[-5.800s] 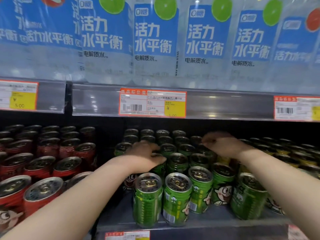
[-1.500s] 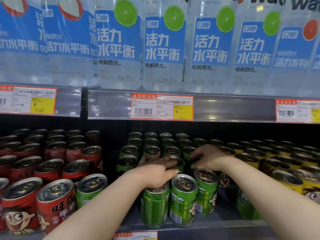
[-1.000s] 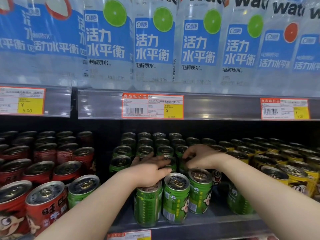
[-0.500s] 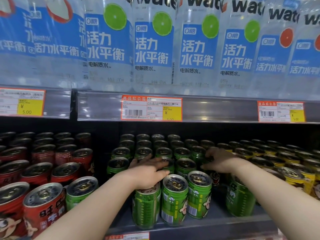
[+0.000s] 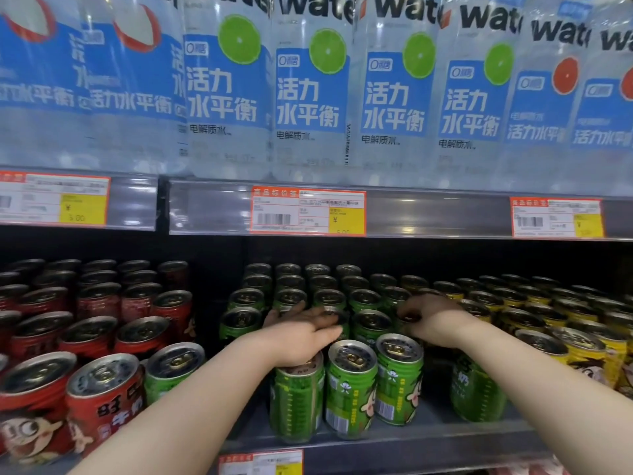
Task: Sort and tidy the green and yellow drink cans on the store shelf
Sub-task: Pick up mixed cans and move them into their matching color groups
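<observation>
Pressing the straight, unclenched fingers [image 5: 318,322] of the left hand [image 5: 301,337] flat across lids in the block of green cans [image 5: 364,298], and curling the fingers [image 5: 409,305] of the right hand [image 5: 438,320] over the rim of one gripped can [image 5: 409,317] just to the right, body colour hidden beneath the palm. Seemingly squaring up the green block at its border with the yellow: steadying on one side, seating a single can on the other. Just nearer than both sets of fingers, three upright green front cans [image 5: 349,389] close together in a row, and one lone green can [image 5: 476,392] apart from them below the right wrist. Right of the right fingers, yellow cans [image 5: 582,347] in rows running back. Well left of the left fingers, a stray green can [image 5: 173,370] lodged against the red cans [image 5: 102,399]. Needing next, most likely, a firm seat for the gripped can, then a reach left to fetch the stray and a nudge to close the gap at the front. Underneath, a dark metal shelf [image 5: 411,443], dim at the back; overhead, a rail [image 5: 428,214] with price tags [image 5: 308,214] and big blue-labelled water bottles [image 5: 308,90].
</observation>
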Demonstrator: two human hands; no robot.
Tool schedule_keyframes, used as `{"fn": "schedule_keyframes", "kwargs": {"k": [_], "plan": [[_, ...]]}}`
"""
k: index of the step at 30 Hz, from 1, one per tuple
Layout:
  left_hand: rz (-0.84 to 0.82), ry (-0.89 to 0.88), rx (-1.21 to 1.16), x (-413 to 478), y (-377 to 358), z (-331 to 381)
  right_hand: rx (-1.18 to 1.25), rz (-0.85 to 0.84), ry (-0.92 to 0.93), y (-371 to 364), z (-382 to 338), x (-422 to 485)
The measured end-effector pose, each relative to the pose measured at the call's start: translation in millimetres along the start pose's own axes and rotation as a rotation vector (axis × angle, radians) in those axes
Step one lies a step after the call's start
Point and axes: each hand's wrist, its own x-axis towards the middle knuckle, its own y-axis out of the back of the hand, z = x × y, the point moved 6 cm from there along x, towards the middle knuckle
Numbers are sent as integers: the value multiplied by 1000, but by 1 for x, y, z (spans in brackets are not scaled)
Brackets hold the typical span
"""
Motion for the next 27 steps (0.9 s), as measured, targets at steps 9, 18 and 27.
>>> {"fn": "schedule_keyframes", "kwargs": {"k": [9, 18, 27], "plan": [[282, 273, -58, -76, 81, -54, 165, 109, 434, 4, -93, -47], [-70, 408, 248, -122, 52, -91, 6, -138, 591, -38, -145, -62], [184, 181, 83, -103, 35, -65, 126, -86, 512, -35, -144, -62]]}}
